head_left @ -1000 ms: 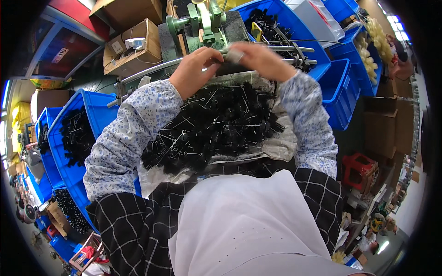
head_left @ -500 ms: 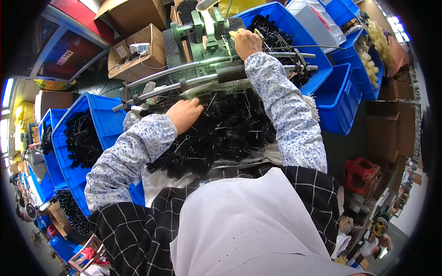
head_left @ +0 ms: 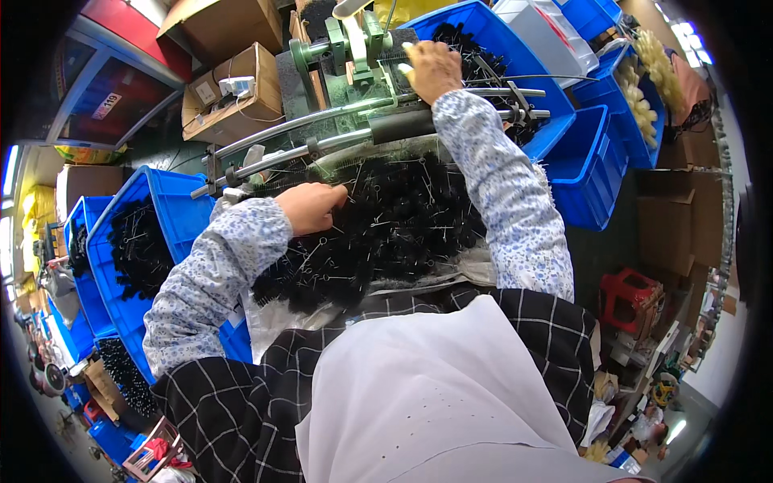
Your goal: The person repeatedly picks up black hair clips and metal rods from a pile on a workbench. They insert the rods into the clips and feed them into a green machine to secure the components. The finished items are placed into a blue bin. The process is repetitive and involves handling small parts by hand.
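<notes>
A heap of small black bristle brushes with twisted wire stems and looped ends point(head_left: 394, 217) lies before me on pale cloth. At its left side my left hand point(head_left: 310, 208) is closed, fingers curled and thumb against them; whatever they hold is hidden. My right hand point(head_left: 435, 71) is raised beside the green bench machine point(head_left: 362, 60). Its thumb and forefinger, with pale yellowish tips, stand apart, and nothing shows between them. Two metal rails point(head_left: 282, 161) run across between the machine and the heap, with a dark sleeve point(head_left: 401, 126) on the nearer one.
Behind my right hand, a blue bin point(head_left: 555, 121) holds more black brushes. Another blue bin point(head_left: 173, 201) with brushes stands to the left. An open cardboard box point(head_left: 241, 105) sits left of the machine. At right are a smaller blue bin point(head_left: 592, 177) and a red stool point(head_left: 630, 302).
My left hand has curled its fingers and shifted slightly left and down. The right hand's thumb and forefinger have spread apart near the machine. The whole view has shifted slightly.
</notes>
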A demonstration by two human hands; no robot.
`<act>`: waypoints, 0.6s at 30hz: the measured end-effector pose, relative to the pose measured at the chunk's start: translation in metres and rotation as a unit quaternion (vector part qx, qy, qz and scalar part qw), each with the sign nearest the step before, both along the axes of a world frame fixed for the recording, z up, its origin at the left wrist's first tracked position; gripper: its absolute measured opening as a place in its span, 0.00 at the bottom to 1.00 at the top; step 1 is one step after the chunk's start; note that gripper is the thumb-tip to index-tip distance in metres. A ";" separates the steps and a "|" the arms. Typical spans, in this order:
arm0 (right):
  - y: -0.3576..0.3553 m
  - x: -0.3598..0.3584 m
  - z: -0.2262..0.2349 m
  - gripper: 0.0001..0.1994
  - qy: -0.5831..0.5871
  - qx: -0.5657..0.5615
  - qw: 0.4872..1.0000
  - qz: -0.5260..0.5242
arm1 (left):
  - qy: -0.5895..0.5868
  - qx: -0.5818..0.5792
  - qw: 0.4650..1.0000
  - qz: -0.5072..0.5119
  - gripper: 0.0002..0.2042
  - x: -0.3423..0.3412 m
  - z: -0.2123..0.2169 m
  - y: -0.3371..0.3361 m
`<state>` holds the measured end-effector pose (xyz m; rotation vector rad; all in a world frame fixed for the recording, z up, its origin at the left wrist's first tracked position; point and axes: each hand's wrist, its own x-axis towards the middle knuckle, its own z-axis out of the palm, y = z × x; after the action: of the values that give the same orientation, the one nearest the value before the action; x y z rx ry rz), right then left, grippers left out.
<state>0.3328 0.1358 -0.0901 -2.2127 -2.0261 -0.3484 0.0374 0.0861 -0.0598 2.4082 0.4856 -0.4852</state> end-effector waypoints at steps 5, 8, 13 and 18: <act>-0.013 0.009 -0.010 0.15 0.079 0.046 0.995 -0.026 | -0.103 -0.144 0.975 0.134 0.13 -0.006 0.031 0.014; -0.007 -0.005 -0.015 0.11 0.099 0.089 0.991 -0.003 | -0.094 -0.124 0.978 0.139 0.12 -0.010 0.057 0.022; 0.005 -0.049 -0.017 0.07 0.086 0.100 0.991 0.008 | -0.125 -0.113 0.978 0.121 0.11 -0.009 0.071 0.025; 0.005 -0.056 -0.016 0.08 0.072 0.118 0.990 0.019 | -0.117 -0.110 0.982 0.101 0.10 -0.003 0.077 0.025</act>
<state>0.2764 0.1405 -0.1063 -1.9938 -1.8455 -0.3902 0.0347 0.1109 0.0168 2.1399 0.5352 -0.1533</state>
